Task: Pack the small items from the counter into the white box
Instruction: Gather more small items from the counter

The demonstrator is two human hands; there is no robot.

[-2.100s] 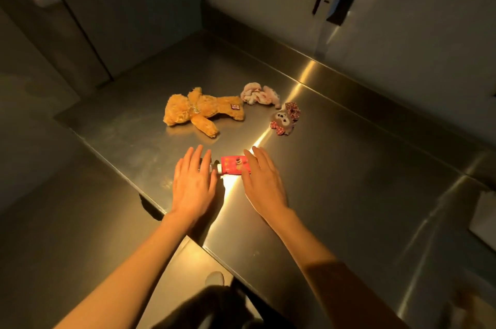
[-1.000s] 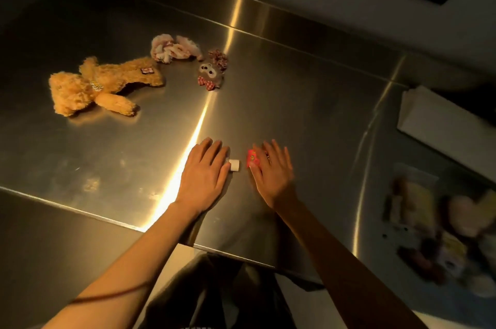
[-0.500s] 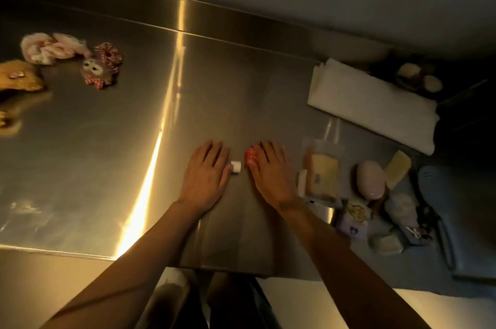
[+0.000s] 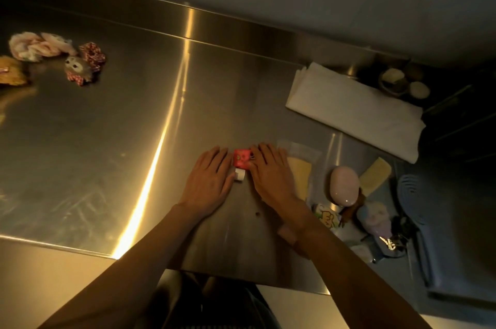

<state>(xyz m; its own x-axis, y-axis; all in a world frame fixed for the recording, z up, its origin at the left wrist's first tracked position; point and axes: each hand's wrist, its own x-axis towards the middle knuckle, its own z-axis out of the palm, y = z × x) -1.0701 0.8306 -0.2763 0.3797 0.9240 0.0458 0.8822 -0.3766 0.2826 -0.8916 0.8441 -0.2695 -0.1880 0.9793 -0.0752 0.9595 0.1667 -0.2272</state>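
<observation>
My left hand (image 4: 209,181) and my right hand (image 4: 271,173) lie flat, palms down, on the steel counter (image 4: 134,127), fingers pointing away from me. Between them lies a small red tube with a white cap (image 4: 240,161), touching both hands at their inner edges; neither hand grips it. A flat white box (image 4: 351,108) lies at the back right. Right of my right hand sit a clear pouch with a yellow item (image 4: 299,170), a pink egg-shaped case (image 4: 345,185), a yellow card (image 4: 375,175) and several more small items.
At the far left lie a pink plush (image 4: 37,45), a small owl toy with a red patterned scrunchie (image 4: 80,68) and part of an orange plush (image 4: 12,73). A blue ridged object (image 4: 413,194) lies at the right. The counter's front edge runs just below my wrists.
The view has swung right, so the plush toys moved to the left edge and the white box and small items came into sight. The red tube has turned between my hands, its cap now toward me.
</observation>
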